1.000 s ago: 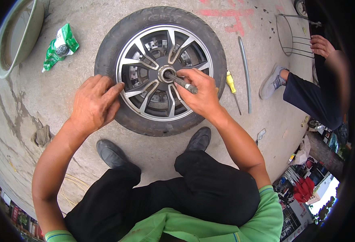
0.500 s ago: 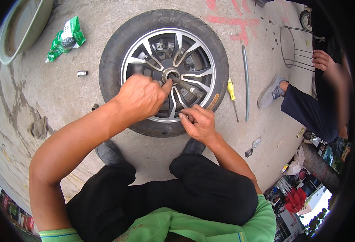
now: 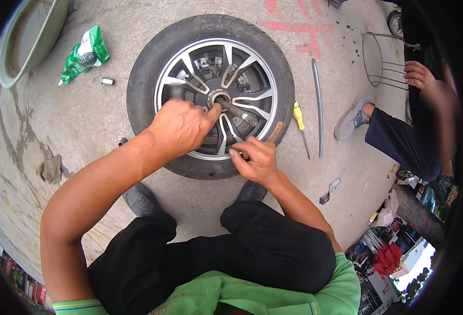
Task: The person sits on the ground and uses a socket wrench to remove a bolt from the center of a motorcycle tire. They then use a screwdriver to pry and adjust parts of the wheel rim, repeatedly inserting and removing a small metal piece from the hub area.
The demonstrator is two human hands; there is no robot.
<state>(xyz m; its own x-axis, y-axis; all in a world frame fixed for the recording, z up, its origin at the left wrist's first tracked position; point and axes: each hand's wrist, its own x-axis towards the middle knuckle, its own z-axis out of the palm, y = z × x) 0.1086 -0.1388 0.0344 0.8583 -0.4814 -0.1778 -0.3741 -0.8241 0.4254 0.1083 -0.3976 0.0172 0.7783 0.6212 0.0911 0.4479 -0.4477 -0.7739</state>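
Note:
A motorcycle wheel with a black tyre and silver-spoked rim lies flat before me. A bare metal rod leans out of its hub, slanting to the right. My left hand is closed over the left of the wheel, its index finger stretched to the hub beside the rod's inner end. A blurred dark stub stands out above that fist; its kind cannot be made out. My right hand is curled at the near right rim, thumb and fingers together; what they hold, if anything, is hidden.
Right of the wheel lie a yellow-handled screwdriver and a grey tube. Leftward are a metal socket, a green packet and a basin. Another person's hand is by a wire frame at right.
The whole view has shifted slightly, so the wheel sits a little further left. My hands keep their places at the hub and the rim, and the rod still leans the same way.

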